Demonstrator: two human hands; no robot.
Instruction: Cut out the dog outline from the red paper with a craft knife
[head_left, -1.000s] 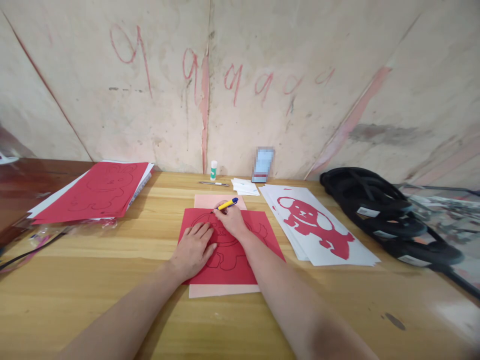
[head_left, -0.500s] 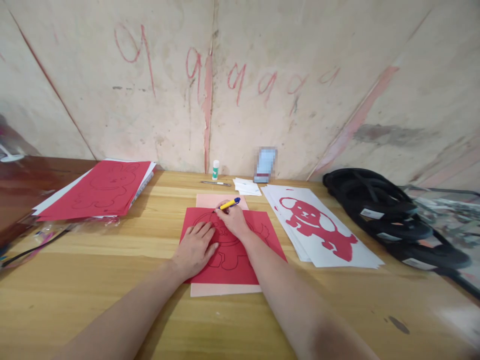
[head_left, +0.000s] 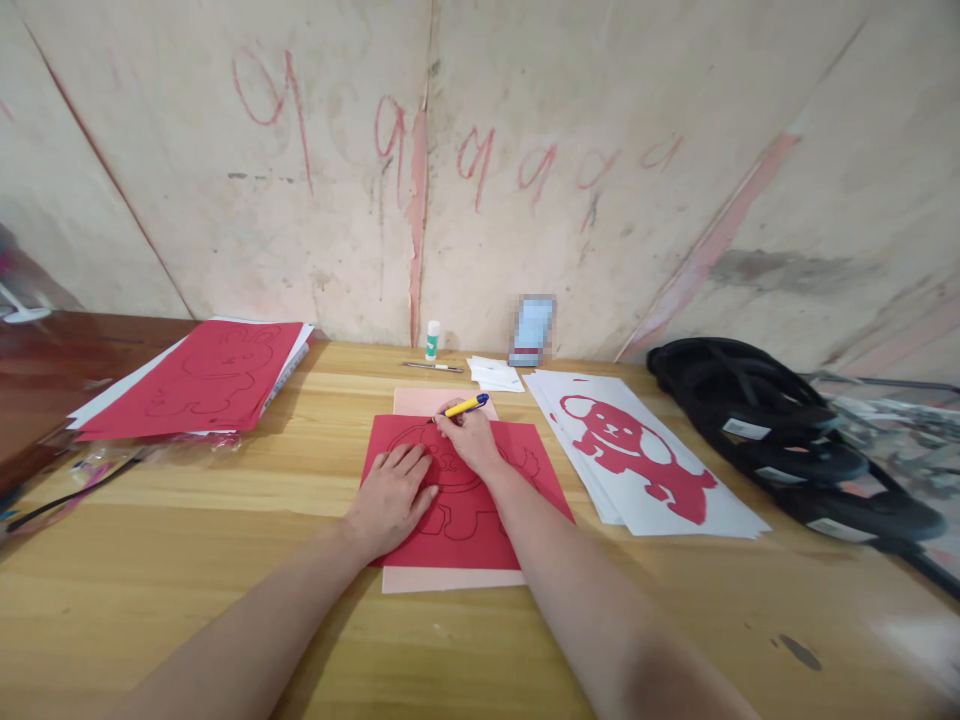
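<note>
A red sheet of paper point(head_left: 472, 548) with a dark-outlined animal drawing lies on a pink mat point(head_left: 450, 579) in the middle of the table. My left hand point(head_left: 394, 500) rests open on the sheet's left side, fingers spread over the drawing. Pinched in my right hand point(head_left: 466, 440) is a yellow pen-shaped tool point(head_left: 465, 407) with a blue end. Its thin tip is at the drawing's upper part; whether it is a pen or a craft knife I cannot tell. My right hand and forearm hide part of the outline.
A stack of red and white sheets point(head_left: 202, 380) lies at left. To the right are white sheets point(head_left: 720, 510) bearing a red dog cut-out point(head_left: 619, 430), then black headgear-like items point(head_left: 757, 430). By the wall stand a glue stick point(head_left: 433, 342) and a phone point(head_left: 532, 330), with a pen point(head_left: 433, 367) and white paper slips point(head_left: 495, 375).
My right hand and the yellow tool have shifted slightly to the right along the drawing's upper line. My left hand stays in place on the red paper.
</note>
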